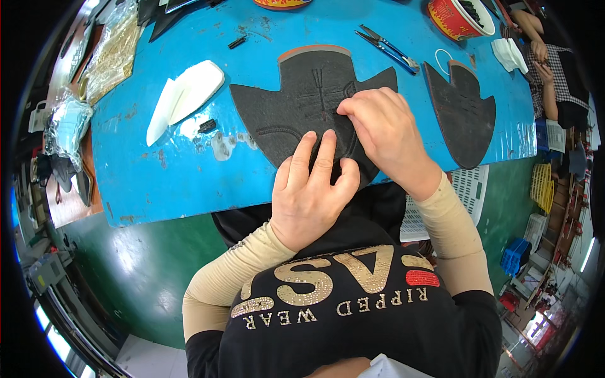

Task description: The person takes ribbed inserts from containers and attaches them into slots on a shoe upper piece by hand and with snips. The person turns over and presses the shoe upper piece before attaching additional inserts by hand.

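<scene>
Dark panel (287, 104) lies flat on the blue tabletop (189, 183), at the near edge in front of the person; orange strip along its top end, pointed corners left and right, raised lines across its face. Left hand (312, 195) is on its lower part, palm down: index and middle fingers (324, 157) extended and a bit apart, thumb well out to the side, nothing gripped. Right hand (391, 135) is over the panel's right half, thumb and index tips together at the surface beside the raised lines; can't tell from this angle whether they pinch anything, since the hand hides the spot. Second dark panel (463, 123) lies to the right, well apart, with a thin pale loop (443, 62) by its top. Thread snips (389, 50) sit beyond the first panel, blades apart, pointing away to the left. White shaped pieces (189, 94) on the left, overlapping; small black bit (207, 126) just beside them, another black piece (237, 42) farther back. Red tub (450, 22) at far right holds dark scraps (469, 11). Co-worker's hands (542, 66) show beyond the right end.
</scene>
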